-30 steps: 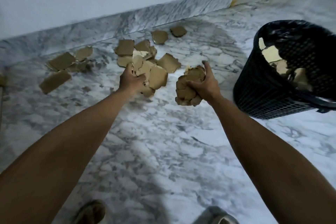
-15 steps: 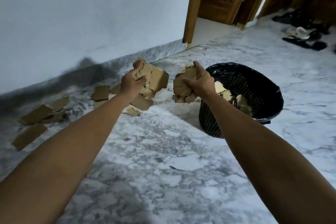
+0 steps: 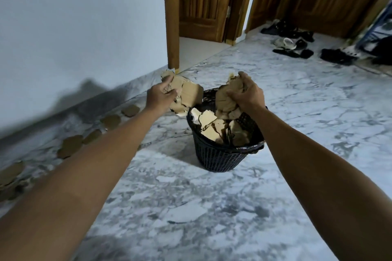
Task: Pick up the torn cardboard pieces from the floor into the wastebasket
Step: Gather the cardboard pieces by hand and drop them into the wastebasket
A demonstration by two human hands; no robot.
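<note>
Loose torn cardboard pieces on floor [image 3: 70, 146] run in a line along the base of the wall [image 3: 74, 27] at 9 to 10 o'clock, blurred, brown, lying flat on the marble floor [image 3: 191, 207], well apart from the wastebasket; grey marble skirting behind them. Left forearm reaches in from 7 o'clock, left hand [image 3: 159, 97] fingers curled round a left bundle of cardboard [image 3: 187, 93], several flat torn sheets stacked and fanned, bundle held in the air just beside the wastebasket rim at its 10 o'clock, lowest sheet hanging near the rim, can't tell if touching. Black mesh wastebasket [image 3: 220, 158] stands upright on floor near frame centre, black liner folded over rim, already holding cardboard in basket [image 3: 214, 128], pale and brown torn sheets stacked at angles up to near the rim. Right forearm comes in from 5 o'clock, right hand [image 3: 246, 93] fingers and thumb clamped round a right bundle of cardboard [image 3: 226, 101], crumpled wad, held directly over the basket opening at its far right side, bottom of wad close to or touching the pieces inside, can't tell which. Wooden door frame [image 3: 170, 17] at 12 o'clock, wooden doors behind; at 1 to 2 o'clock a scatter of shoes and sandals [image 3: 292, 45] on the floor near the doors, well apart from everything else
</note>
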